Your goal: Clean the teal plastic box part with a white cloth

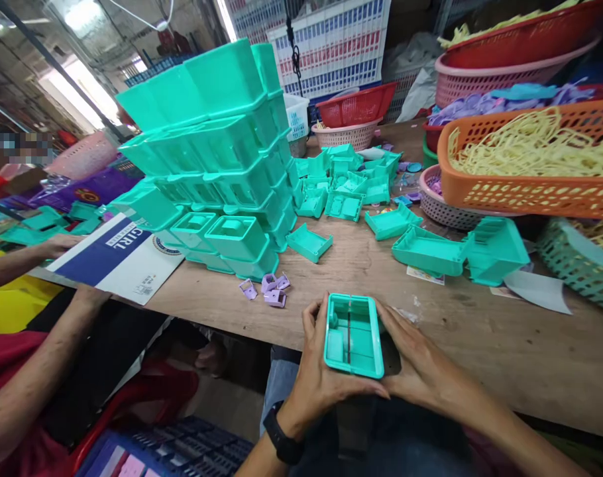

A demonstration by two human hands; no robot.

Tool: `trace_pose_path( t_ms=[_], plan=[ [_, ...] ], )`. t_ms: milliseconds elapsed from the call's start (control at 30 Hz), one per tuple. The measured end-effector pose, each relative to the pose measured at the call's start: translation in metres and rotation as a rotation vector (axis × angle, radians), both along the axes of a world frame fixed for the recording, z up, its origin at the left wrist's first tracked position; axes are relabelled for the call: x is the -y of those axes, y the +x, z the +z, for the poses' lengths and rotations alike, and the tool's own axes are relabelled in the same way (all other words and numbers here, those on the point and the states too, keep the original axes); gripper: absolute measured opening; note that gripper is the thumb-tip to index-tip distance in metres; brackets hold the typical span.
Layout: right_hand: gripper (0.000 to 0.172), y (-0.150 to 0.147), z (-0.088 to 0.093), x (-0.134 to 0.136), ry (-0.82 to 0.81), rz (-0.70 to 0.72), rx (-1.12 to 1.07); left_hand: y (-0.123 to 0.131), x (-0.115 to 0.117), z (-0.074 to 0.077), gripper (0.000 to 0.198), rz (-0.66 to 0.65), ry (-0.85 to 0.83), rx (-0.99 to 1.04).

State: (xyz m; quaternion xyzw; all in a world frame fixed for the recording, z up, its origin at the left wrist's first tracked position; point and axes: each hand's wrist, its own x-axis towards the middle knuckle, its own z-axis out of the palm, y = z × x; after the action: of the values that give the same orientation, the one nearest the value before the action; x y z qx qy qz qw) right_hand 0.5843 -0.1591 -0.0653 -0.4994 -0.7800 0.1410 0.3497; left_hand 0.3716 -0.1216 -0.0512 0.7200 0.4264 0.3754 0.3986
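- The orange basket (525, 192) holds a heap of thin yellow plastic bits (530, 142).
- A tall pile of green boxes (217, 152) stands on the wooden table (480, 344).
- The left hand (317, 371) and right hand (415, 361) grip a smooth green plastic tray (354, 334) from both sides at the table's near edge, its open side up.
- Small purple clips (272, 288) lie near.

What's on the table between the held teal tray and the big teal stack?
Small lilac clips on bare wood, between teal tray and teal stack; head view.
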Motion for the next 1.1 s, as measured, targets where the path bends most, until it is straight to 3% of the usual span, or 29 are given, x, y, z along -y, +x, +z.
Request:
trace_pose_path(
  t_ms=[167, 300, 467, 667, 867, 1100],
  plan=[
    [0.124, -0.010, -0.006, 0.003, 0.038, -0.058, 0.010, 0.005, 0.011, 0.006, 0.120, 0.108, -0.031, 0.089],
    [0.113, -0.018, -0.010, 0.007, 0.017, -0.127, -0.016, 0.010, 0.023, 0.011, 0.112, 0.196, -0.154, 0.102],
    [0.109, -0.020, -0.002, 0.008, 0.020, -0.096, -0.030, 0.015, 0.026, 0.012, 0.097, 0.334, 0.088, -0.005],
    [0.103, -0.031, 0.004, 0.009, 0.013, -0.192, -0.021, 0.013, 0.019, 0.015, 0.091, 0.270, 0.198, -0.044],
    [0.105, -0.023, 0.018, 0.020, 0.003, -0.225, 0.101, 0.010, 0.018, 0.016, 0.087, 0.240, 0.177, 0.007],
    [0.047, -0.033, 0.066, 0.031, 0.094, -0.150, 0.040, 0.011, 0.020, 0.015, 0.083, 0.226, 0.150, 0.052]
  ],
)
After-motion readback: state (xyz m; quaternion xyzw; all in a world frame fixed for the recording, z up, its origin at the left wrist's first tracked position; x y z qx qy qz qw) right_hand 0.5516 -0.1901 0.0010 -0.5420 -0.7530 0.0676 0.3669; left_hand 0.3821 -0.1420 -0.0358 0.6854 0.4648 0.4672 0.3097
